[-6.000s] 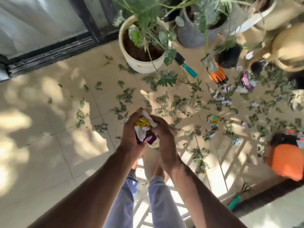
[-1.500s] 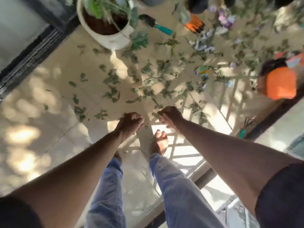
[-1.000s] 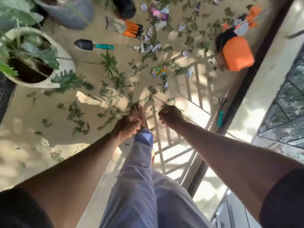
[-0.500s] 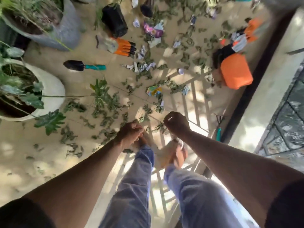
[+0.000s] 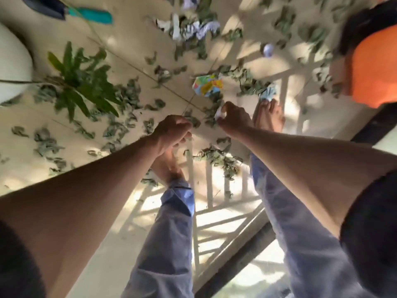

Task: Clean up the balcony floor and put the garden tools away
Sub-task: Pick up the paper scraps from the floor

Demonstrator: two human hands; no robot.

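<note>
Dry green leaves (image 5: 120, 127) and paper litter cover the tiled balcony floor (image 5: 32, 173). My right hand (image 5: 235, 120) hangs low over it and pinches a small white paper scrap (image 5: 219, 114) at its fingertips. My left hand (image 5: 171, 133) is beside it, fingers curled into a fist with nothing visible in it. A colourful crumpled wrapper (image 5: 207, 85) lies just beyond my right hand. A bluish paper wad (image 5: 269, 94) sits at the toes of my right foot (image 5: 269, 118). A trowel with a teal handle (image 5: 89, 15) lies at the top left.
A white plant pot (image 5: 12, 67) stands at the left edge, a fresh green leaf (image 5: 81, 82) trailing beside it. An orange container (image 5: 373, 67) with a dark top sits at the right. White and purple paper scraps (image 5: 189, 29) lie further ahead. A dark railing base (image 5: 236, 261) runs behind my legs.
I have bent lower and stepped forward, so the floor looks closer. My right hand now pinches a white scrap that was not seen in it before. The left fist stays curled.
</note>
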